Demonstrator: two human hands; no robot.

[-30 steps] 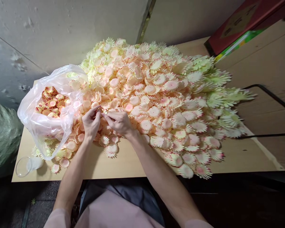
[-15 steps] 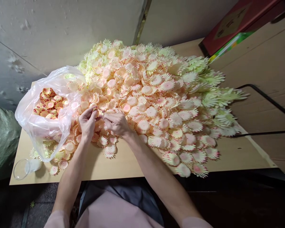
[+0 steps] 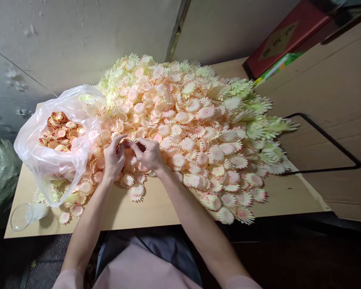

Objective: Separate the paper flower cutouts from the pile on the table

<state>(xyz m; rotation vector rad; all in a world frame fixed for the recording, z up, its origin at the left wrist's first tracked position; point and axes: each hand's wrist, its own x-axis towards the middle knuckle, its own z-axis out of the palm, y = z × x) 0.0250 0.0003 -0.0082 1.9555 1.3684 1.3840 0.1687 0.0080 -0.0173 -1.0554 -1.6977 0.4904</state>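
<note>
A small flower piece (image 3: 126, 141) is held between the tips of the two hands, just above the front of the big flower pile (image 3: 195, 116). By the left hand (image 3: 112, 158) it is pinched from the left side, and by the right hand (image 3: 149, 152) it is pinched from the right side. So the grip of each hand looks closed on the same piece, though part of it is hidden by the fingers. Neither hand is nearer, as the piece is touched by both. It lies at the inner fingertips of each hand. Its long way cannot be told, because only a bit of its edge is seen.

To the left of the hands, a thin plastic bag (image 3: 52, 158) is seen wide open, and darker flower bits (image 3: 60, 133) with red edges are held in it. The pile is spread across the table (image 3: 168, 204), mostly behind the hands and off to the right. Near the front left corner, a clear cup (image 3: 19, 216) is seen lying on its side.

The table is set by a worn wall (image 3: 93, 36). On the right, a red box (image 3: 289, 36) and a big cardboard sheet (image 3: 325, 96) are seen. A green sack (image 3: 1, 176) is seen at the far left.
</note>
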